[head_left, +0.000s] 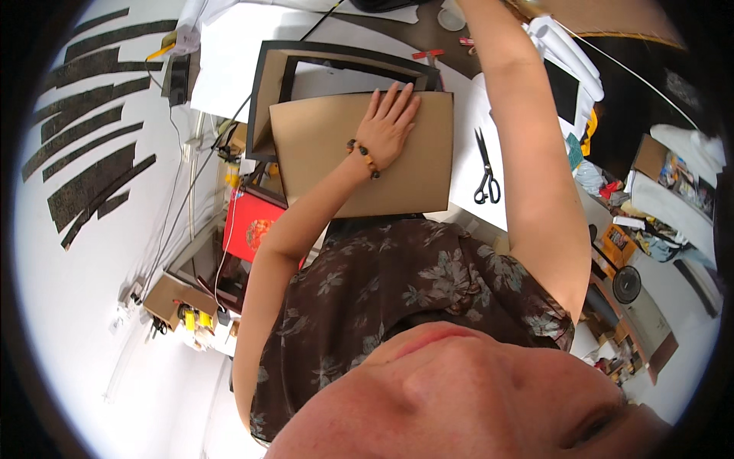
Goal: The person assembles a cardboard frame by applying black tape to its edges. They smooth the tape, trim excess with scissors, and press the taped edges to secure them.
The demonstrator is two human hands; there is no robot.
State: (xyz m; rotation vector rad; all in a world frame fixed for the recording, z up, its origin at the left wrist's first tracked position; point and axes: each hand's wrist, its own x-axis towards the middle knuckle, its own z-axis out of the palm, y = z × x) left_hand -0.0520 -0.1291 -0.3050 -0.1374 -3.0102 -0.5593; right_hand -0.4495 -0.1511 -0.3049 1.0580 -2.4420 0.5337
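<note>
My left hand (387, 130) lies flat, fingers a little spread, on a tan board (321, 153) that looks like cardboard. A beaded bracelet circles that wrist. Under and behind the board stands a black-edged frame (264, 99), its far part showing past the board's far edge. My right arm (520, 92) stretches far forward over the right side of the table, and its hand is cut off by the top edge of the picture. Black-handled scissors (487, 172) rest on white paper between the board and my right arm, touched by neither hand.
Red-handled tool (428, 54) lies just beyond the frame. A clear cup (451, 17) stands at the far edge. Rolled white paper (564, 46) is right of my arm. A red box (252, 222) sits low at the left, near hanging cables. Dark strips (95, 180) cover the left wall.
</note>
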